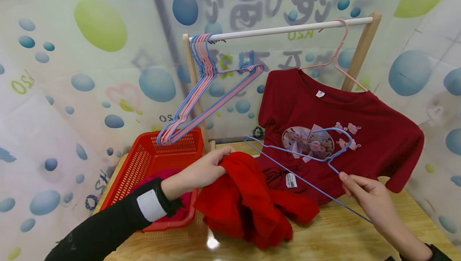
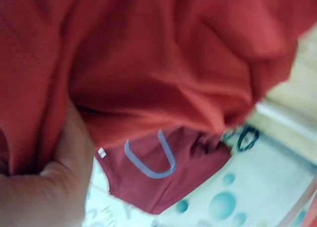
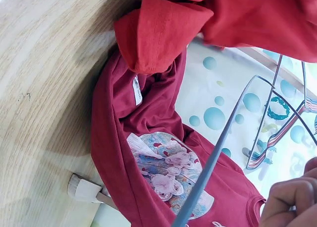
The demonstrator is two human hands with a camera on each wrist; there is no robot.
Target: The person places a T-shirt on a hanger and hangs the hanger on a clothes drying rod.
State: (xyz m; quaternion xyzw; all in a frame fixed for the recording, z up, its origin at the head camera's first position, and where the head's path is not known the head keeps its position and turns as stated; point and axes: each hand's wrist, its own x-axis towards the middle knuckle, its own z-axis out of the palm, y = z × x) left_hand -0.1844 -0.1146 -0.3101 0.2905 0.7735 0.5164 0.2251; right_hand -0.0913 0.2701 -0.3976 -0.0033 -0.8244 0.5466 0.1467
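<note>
In the head view my left hand (image 1: 199, 171) grips a bright red garment (image 1: 248, 197), which hangs crumpled in folds just over the table. What kind of garment it is cannot be told. My right hand (image 1: 371, 201) pinches a blue clothes hanger (image 1: 288, 169) by one shoulder, its hook pointing up and left. Behind both hands a dark red T-shirt (image 1: 360, 121) with a round printed picture hangs on a pink hanger (image 1: 336, 59) from the rack. The left wrist view shows the red cloth (image 2: 163, 63) bunched by the thumb. Only part of the right hand (image 3: 292, 202) shows in the right wrist view.
A small rack with a white rail (image 1: 273, 31) and wooden posts stands at the back. Several blue and pink hangers (image 1: 201, 89) hang at its left end. Below them, an orange-red plastic basket (image 1: 144, 141) holds a magenta cloth (image 1: 165, 177). The wooden table (image 1: 324, 237) lies underneath.
</note>
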